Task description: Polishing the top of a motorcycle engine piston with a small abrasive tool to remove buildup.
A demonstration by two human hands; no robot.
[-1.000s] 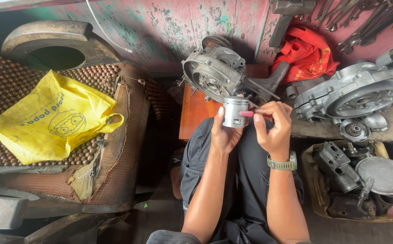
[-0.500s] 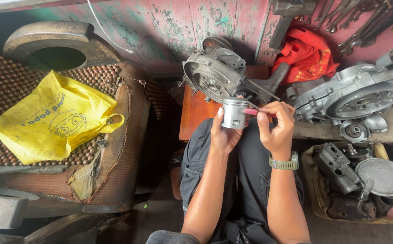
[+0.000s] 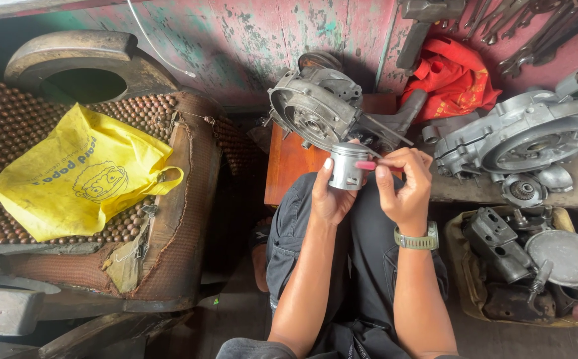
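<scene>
piston (image 3: 347, 166), a dull silver cylinder with a hole in its skirt, sits upright in the left hand (image 3: 332, 193), held up above the person's lap and in front of the orange stool (image 3: 289, 163). the thumb runs up its left side with the tip near the crown, and the other fingers wrap behind it, so the metal is cupped between thumb and fingers with its near face open to view. the right hand (image 3: 405, 189) is pinched shut on a thin tool with a pink handle (image 3: 366, 165), thumb and forefinger closing on it from the right; the pink end lies against the piston's upper right edge. whether the tip itself touches the metal i cannot tell from here. a green-strapped watch (image 3: 417, 240) sits on the right wrist.

just beyond the piston a grey engine casing (image 3: 312, 110) leans on the stool, and a bigger casing (image 3: 525, 136) lies off to the right on a low bench, with a red cloth (image 3: 452, 76) bunched behind it. well apart on the left, a yellow plastic bag (image 3: 79, 176) rests on a beaded seat (image 3: 9, 133).
</scene>
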